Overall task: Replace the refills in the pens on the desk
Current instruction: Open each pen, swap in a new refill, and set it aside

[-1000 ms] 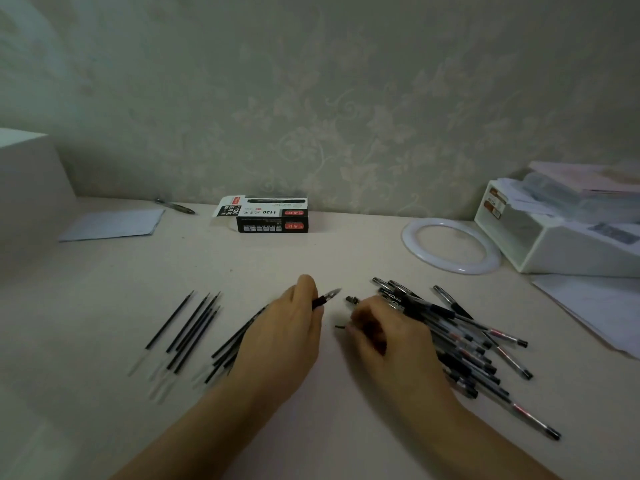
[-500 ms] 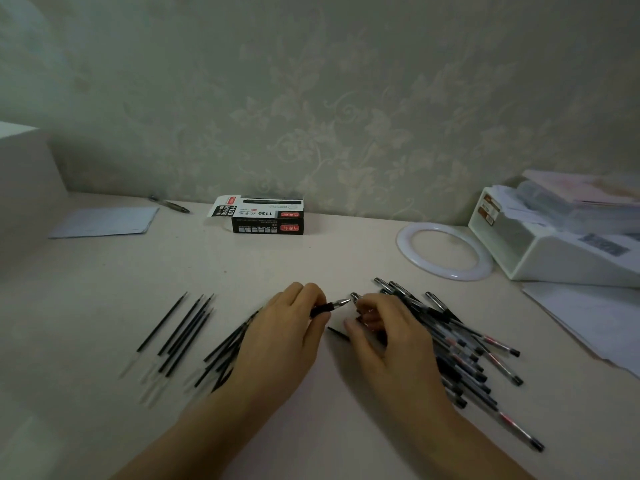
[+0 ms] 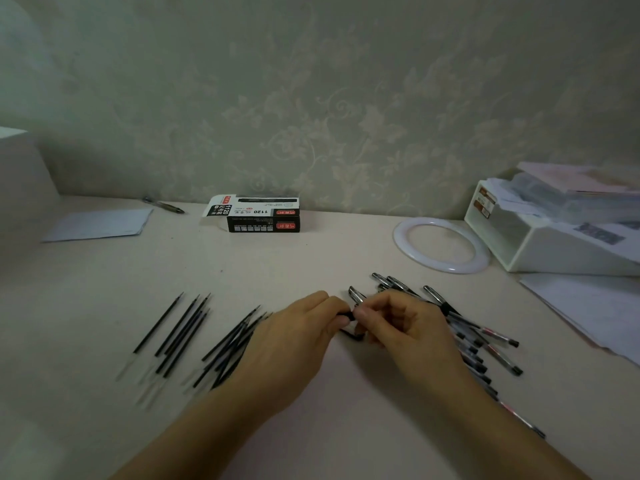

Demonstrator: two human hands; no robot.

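Hands meet at the centre of the desk (image 3: 311,258). Left hand (image 3: 294,337) has its fingers curled, and its thumb and fingertips pinch the dark end of a pen (image 3: 348,315). Right hand (image 3: 405,327) has its fingers curled as well and pinches the same pen from the opposite side; the fingertips of both hands touch at this point. Most of the pen is hidden under the hands, so the parts held cannot be told apart. A short dark piece (image 3: 351,334) lies on the desk just below the fingertips.

Loose refills (image 3: 180,332) lie on the desk to the left of the left hand, in two rough groups: one set apart, one partly under the left wrist. Pile of pens (image 3: 467,327) lies to the right, partly under the right hand and forearm.

Refill box (image 3: 258,216) stands near the wall, end flap open. A sheet of paper (image 3: 100,223) and a single pen (image 3: 162,205) lie to its left. A white ring (image 3: 441,244) and a white tray of papers (image 3: 554,237) are at the right.
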